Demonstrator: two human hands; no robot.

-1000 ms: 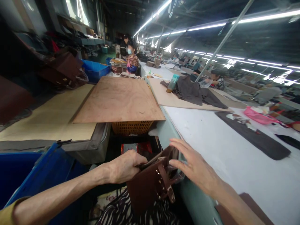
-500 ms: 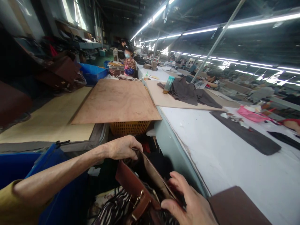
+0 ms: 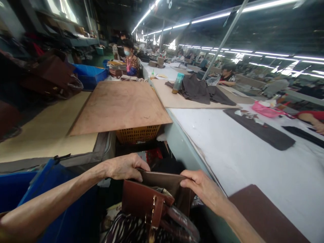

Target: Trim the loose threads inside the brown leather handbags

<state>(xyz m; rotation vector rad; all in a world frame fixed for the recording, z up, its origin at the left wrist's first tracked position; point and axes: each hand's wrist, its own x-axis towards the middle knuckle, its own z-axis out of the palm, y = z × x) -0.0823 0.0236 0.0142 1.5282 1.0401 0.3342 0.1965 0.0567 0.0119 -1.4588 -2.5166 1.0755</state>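
Observation:
A reddish-brown handbag (image 3: 136, 197) with gold-coloured hardware and a brown lining rests over my lap, its mouth open. My left hand (image 3: 128, 167) pinches the far rim at its left end. At the right end of that same rim, my right hand (image 3: 198, 184) grips between thumb and fingers. The rim is stretched between both hands. The bag's handle (image 3: 182, 219), partly in clear wrapping, hangs down on the near side. Zebra-patterned cloth (image 3: 124, 227) lies beneath the bag. Its bottom is hidden.
A wooden board (image 3: 121, 104) lies ahead over a yellow basket (image 3: 138, 134). To the right, a white worktable (image 3: 227, 152) bears a brown panel (image 3: 265, 212) and a dark grey piece (image 3: 260, 130). A blue bin (image 3: 63, 189) stands at left. A masked person (image 3: 131, 62) sits farther off.
My right hand has gone from spread fingers beside the bag to gripping its far rim. The rim has swung level across, and the bag now faces me more squarely. The camera view has shifted slightly.

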